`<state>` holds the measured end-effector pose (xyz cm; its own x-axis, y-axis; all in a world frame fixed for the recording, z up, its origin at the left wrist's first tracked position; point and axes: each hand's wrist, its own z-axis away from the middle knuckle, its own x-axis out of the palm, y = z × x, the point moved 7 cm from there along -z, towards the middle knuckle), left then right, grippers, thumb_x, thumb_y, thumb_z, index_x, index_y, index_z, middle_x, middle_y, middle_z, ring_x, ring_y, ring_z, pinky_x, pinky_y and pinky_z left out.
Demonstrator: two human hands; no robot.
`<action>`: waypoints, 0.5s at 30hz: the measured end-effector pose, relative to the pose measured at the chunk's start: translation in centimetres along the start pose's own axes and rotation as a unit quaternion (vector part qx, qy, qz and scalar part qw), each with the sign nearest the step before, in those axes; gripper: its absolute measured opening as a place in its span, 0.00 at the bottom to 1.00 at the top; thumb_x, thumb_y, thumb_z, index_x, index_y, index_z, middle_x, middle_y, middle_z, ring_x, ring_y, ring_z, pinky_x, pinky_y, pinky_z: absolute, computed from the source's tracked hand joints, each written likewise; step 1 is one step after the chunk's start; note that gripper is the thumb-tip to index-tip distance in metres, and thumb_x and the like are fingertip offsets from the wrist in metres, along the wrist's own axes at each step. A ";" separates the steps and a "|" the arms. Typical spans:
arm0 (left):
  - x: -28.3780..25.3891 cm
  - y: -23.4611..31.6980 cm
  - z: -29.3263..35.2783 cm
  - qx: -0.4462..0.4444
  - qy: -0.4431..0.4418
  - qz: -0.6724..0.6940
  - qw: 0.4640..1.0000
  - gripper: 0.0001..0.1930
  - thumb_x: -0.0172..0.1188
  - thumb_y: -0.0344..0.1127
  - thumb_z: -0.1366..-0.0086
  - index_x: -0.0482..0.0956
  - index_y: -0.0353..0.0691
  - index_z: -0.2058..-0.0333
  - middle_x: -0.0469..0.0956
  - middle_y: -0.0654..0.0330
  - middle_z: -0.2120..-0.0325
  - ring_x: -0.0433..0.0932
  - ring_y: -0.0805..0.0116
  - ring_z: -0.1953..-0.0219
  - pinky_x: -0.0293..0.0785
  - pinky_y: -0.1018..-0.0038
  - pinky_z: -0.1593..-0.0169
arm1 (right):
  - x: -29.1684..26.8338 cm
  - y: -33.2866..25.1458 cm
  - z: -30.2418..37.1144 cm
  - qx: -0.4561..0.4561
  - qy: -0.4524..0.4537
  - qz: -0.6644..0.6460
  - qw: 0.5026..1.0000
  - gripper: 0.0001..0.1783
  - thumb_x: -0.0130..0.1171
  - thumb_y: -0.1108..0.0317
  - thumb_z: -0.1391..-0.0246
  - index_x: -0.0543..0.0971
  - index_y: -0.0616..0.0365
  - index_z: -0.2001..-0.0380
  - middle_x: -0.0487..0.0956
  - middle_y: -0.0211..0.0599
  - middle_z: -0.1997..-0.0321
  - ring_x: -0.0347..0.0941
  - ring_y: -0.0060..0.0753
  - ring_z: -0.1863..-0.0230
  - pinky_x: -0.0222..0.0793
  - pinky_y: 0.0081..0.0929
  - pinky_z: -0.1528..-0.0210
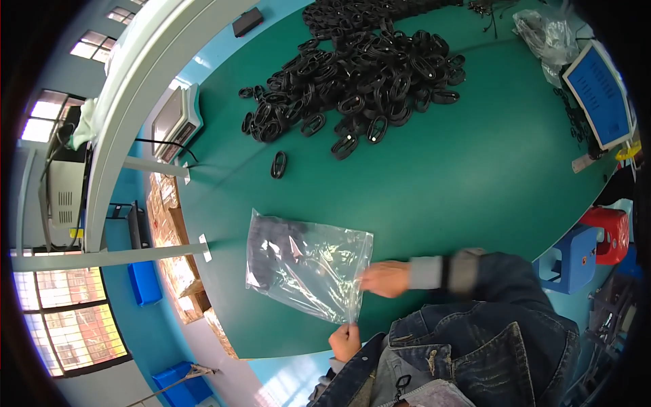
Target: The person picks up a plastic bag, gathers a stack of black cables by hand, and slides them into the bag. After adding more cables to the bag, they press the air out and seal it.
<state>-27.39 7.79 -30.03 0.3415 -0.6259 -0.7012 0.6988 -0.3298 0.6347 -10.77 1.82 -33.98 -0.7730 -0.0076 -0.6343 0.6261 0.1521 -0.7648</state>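
Observation:
A clear plastic bag (322,268) lies on the green table (461,190) in front of me, with something dark, seen through the film, at its far left end. At the bag's near corner my left hand (344,342) is closed on gathered film. My right hand (386,279) reaches in from the right, its fingers closed at the bag's right edge; the fingertips are partly hidden. Beyond the bag lies one loose black coiled cable (279,165), apart from a big heap of similar coiled cables (359,78).
A weighing scale (178,122) stands at the table's left edge, near white frame posts. At the far right are a crumpled clear bag (548,41) and a blue-and-white panel (600,95). Blue (573,260) and red stools (605,234) stand beside the table on the right.

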 end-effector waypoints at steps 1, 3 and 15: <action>-0.9 2.4 -0.7 -0.002 0.002 0.001 1.000 0.17 0.53 0.37 0.41 0.71 0.33 0.86 0.67 0.51 0.92 0.66 0.65 0.89 0.60 0.67 0.82 | -2.4 0.5 2.8 0.009 -0.018 -0.079 0.997 0.09 0.51 0.70 0.55 0.76 0.56 0.68 0.75 0.43 0.65 0.72 0.44 0.66 0.68 0.37 0.62; -1.8 7.6 -1.8 -0.043 -0.006 0.170 0.985 0.17 0.53 0.33 0.41 0.70 0.32 0.87 0.66 0.61 0.93 0.61 0.79 0.87 0.57 0.75 0.83 | -9.9 3.3 5.3 0.090 0.081 -0.093 0.988 0.06 0.50 0.70 0.56 0.76 0.55 0.75 0.75 0.39 0.76 0.72 0.43 0.73 0.67 0.39 0.69; 12.0 20.6 -21.7 -0.096 -0.140 0.447 0.878 0.11 0.51 0.39 0.37 0.71 0.37 0.74 0.70 0.65 0.82 0.67 0.76 0.81 0.62 0.81 0.77 | -26.2 17.4 4.0 0.206 0.342 0.318 0.860 0.10 0.52 0.71 0.55 0.73 0.60 0.67 0.69 0.39 0.57 0.66 0.44 0.57 0.66 0.37 0.58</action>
<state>4.76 8.84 -32.48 0.6583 -0.7325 0.1736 0.3324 0.4898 0.8060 20.78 0.66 -31.14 -0.0522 0.5517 -0.8324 0.8192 -0.4530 -0.3517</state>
